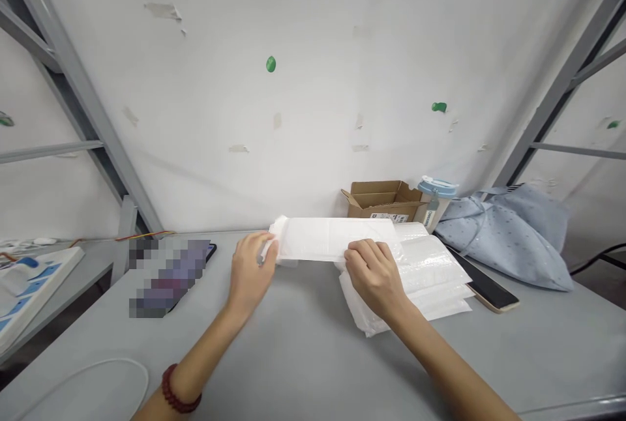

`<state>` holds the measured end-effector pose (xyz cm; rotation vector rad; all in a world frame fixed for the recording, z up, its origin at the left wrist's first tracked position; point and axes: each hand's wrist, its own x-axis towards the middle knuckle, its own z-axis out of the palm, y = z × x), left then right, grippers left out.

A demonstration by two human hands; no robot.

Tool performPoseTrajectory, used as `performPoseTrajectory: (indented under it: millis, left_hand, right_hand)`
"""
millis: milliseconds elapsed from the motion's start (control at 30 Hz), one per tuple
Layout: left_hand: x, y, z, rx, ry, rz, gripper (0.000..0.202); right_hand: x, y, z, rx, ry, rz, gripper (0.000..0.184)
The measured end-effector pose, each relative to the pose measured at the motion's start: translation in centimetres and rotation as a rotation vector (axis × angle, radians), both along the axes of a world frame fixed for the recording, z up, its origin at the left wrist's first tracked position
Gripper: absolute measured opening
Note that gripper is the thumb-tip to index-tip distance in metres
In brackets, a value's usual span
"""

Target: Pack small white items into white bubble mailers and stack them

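A white bubble mailer (332, 238) is held up flat just above the grey table (303, 356), lying crosswise. My left hand (252, 271) grips its left end between thumb and fingers. My right hand (374, 274) holds its lower right edge, resting over a stack of more white bubble mailers (430, 277) that lies on the table to the right. A red bead bracelet sits on my left wrist.
An open cardboard box (386, 201) and a capped cup (436, 199) stand at the back by the wall. A blue dotted cloth bag (513, 232) lies right, a phone (489, 290) beside the stack. A blurred dark object (169, 274) lies left; a white cable (98, 375) lies at the near left.
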<state>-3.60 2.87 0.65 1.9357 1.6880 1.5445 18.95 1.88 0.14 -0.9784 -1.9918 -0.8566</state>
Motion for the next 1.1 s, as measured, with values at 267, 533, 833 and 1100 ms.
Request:
performPoseTrajectory:
  millis: [267,533,833,1100]
  left_hand:
    - [-1.9,1.0,0.2,-0.697,-0.645,-0.425,0.034]
    - [1.0,-0.3,-0.5,-0.708,-0.489,-0.713,0.029]
    - [2.4,-1.0,-2.0,-0.674,-0.395,-0.750,0.028]
    - [1.8,-0.2,-1.9,-0.576,-0.198,-0.608,0.034]
  right_hand:
    - [-0.9,-0.6,-0.4,-0.126,-0.045,0.118,0.026]
    - [-1.4,-1.8,-0.1,-0.431,-0.299,0.049,0.098]
    - [-1.5,-2.0,0.2,-0.530,-0.247,0.112,0.095]
    - [-1.2,-1.5,0.2,-0.504,-0.226,0.083,0.081]
